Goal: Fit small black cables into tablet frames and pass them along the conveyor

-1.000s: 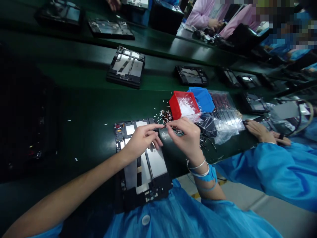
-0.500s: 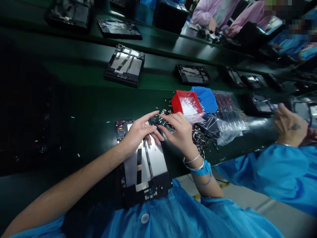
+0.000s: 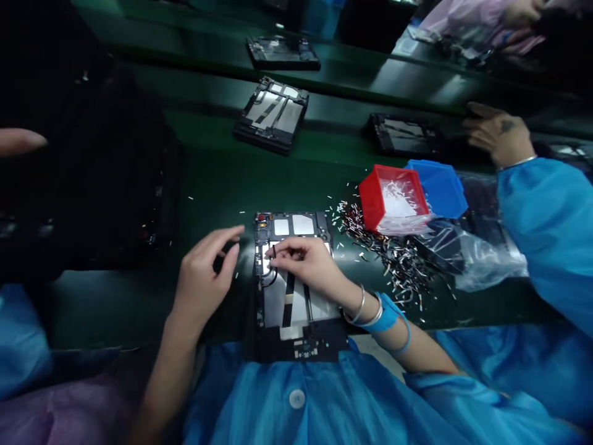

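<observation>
An opened tablet (image 3: 273, 312), its silvery inside facing up, lies in front of me against the table's near edge. My right hand (image 3: 308, 262) reaches over it from the right, thumb and fingertips pinched on a thin black cable (image 3: 273, 252) near the tablet's left side. Part of that cable curves down over the metal plate; whether its ends are attached I cannot tell. Left of the tablet, my left hand (image 3: 206, 278) hovers with thumb and forefinger apart and nothing visible between them.
Right of the tablet stand a red bin (image 3: 370, 198) with small white strips and a blue bin (image 3: 445, 188). Loose black and white strips (image 3: 403, 266) and a plastic bag (image 3: 491, 262) lie near. More tablets (image 3: 275, 114) sit behind. A co-worker's hand (image 3: 503, 136) reaches in at right.
My hands, close together above the tablet before, have parted. The left has drawn back to the left; the right has moved onto the cable. The co-worker's hand has moved farther back. The view has shifted.
</observation>
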Demonstrator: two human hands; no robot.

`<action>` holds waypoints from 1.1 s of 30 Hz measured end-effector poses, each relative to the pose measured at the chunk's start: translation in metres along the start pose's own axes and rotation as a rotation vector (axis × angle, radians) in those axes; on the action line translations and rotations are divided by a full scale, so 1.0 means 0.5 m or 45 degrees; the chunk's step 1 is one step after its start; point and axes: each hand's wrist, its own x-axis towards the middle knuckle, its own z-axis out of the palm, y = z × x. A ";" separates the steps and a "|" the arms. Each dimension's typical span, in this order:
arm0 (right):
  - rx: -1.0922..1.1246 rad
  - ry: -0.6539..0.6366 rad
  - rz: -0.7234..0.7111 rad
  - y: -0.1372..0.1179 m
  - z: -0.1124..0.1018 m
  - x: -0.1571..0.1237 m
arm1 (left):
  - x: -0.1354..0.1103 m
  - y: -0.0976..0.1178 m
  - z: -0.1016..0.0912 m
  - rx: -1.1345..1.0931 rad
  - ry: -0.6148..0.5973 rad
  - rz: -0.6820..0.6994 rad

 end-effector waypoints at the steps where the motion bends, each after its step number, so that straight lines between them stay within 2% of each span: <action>1: -0.019 0.011 0.016 0.007 0.010 0.002 | -0.027 -0.013 0.005 0.026 0.010 0.033; 5: -0.146 0.085 -0.008 0.022 0.023 0.008 | -0.119 -0.044 0.014 0.155 -0.070 0.230; 8: -0.252 0.085 -0.030 0.021 0.020 0.012 | -0.146 -0.045 0.012 0.312 -0.188 0.395; 11: -0.341 0.067 -0.033 0.017 0.022 0.015 | -0.144 -0.043 0.016 0.430 -0.227 0.473; 17: -0.453 0.087 -0.048 0.013 0.026 0.006 | -0.143 -0.049 0.028 0.457 -0.173 0.530; 24: -0.473 0.038 -0.006 0.004 0.014 0.005 | -0.144 -0.049 0.031 0.507 -0.138 0.538; 30: -0.752 0.010 -0.070 -0.019 -0.002 0.013 | -0.153 -0.043 0.035 0.558 -0.071 0.509; 33: -0.750 -0.018 0.002 -0.023 -0.010 0.023 | -0.150 -0.039 0.035 0.537 -0.084 0.516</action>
